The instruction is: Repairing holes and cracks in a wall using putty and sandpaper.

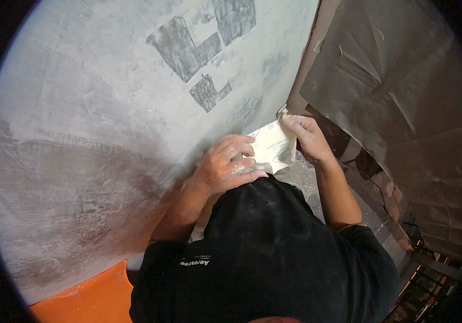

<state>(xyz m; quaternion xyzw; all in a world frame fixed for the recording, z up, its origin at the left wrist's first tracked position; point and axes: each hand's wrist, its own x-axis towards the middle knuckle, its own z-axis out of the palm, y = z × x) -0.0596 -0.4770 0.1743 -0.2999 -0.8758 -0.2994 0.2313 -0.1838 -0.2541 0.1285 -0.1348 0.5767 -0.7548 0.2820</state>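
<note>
Pale sheet [273, 144]: likely light, bendy; best held by its edges, where our left hand [225, 164] and right hand [310, 140] grip.

A pale cream ground with blue printed marks is being shown by the sheet [271, 144]. White flecks are being worn by the left hand [225, 166]. Mottled pale grey is being displayed by the wall [91, 102], broken by dark grey blocky patches [180, 51]. Black with small white lettering is being presented by the shirt [274, 264], orange by the lower-left surface [88, 299], dull grey-brown by the right-hand covering [397, 118].
</note>
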